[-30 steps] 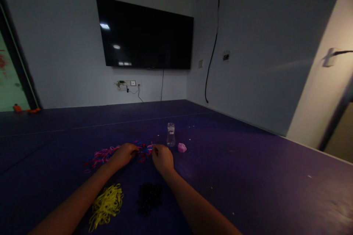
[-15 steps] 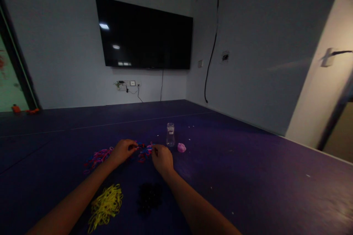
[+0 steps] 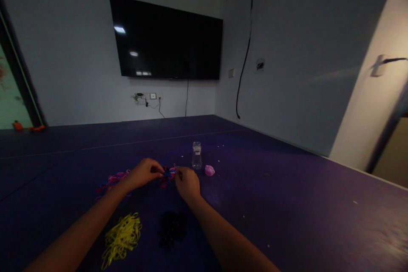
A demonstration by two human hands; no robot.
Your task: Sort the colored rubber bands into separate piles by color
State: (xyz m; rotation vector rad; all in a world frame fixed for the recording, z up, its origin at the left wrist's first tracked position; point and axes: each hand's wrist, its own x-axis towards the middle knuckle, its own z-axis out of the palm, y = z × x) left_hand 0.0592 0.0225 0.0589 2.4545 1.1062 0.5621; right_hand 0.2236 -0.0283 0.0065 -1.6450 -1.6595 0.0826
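A small mixed pile of blue, red and pink rubber bands [image 3: 168,174] lies between my hands on the dark purple surface. My left hand [image 3: 145,173] reaches in from the left, its thumb and forefinger pinched on a blue band at the pile's edge. On the other side, my right hand [image 3: 188,183] is closed with curled fingers against the pile; what it grips is hidden. Partly behind my left wrist is a second heap of pink, red and blue bands [image 3: 111,180]. Nearer me lie a heap of yellow bands [image 3: 123,236] and a dark heap of black bands [image 3: 173,226].
A clear jar [image 3: 196,157] stands upright and uncapped beyond my right hand, with a pink-purple lid-like piece [image 3: 209,171] beside it. Small white scraps dot the surface. Behind are a wall-mounted television [image 3: 168,42], a hanging black cable [image 3: 245,66] and wall sockets.
My left hand has moved slightly right, its fingertips now at the mixed pile's edge. The right hand stays almost where it was.
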